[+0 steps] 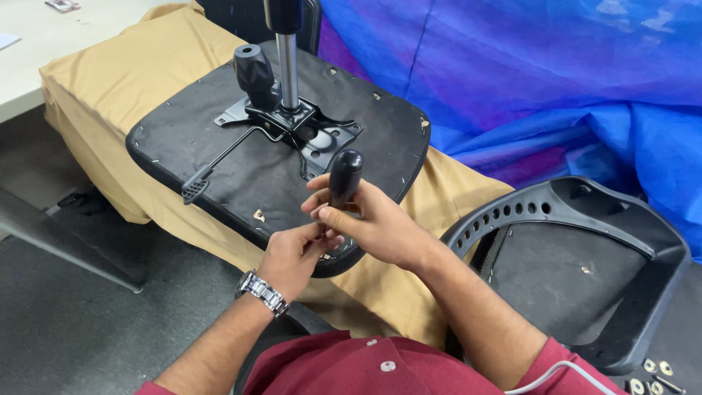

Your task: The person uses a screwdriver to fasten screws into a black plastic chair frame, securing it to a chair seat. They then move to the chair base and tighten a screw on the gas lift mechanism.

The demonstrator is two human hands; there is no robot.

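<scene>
- Screwdriver (344, 178): only the black handle is seen; the shaft and tip are covered by the right hand (373, 223) and left hand (292, 256).
- Gas cylinder (287, 51): its upper part is cut off by the top edge.
- Chair backrest (578, 263): its lower corner is hidden behind the right forearm.
- Small hardware (654, 377): pieces at the bottom right corner are too small to be told apart, and some are cut by the edge.
- Object on the desk (62, 5): cropped at the top edge; its kind cannot be told.
</scene>
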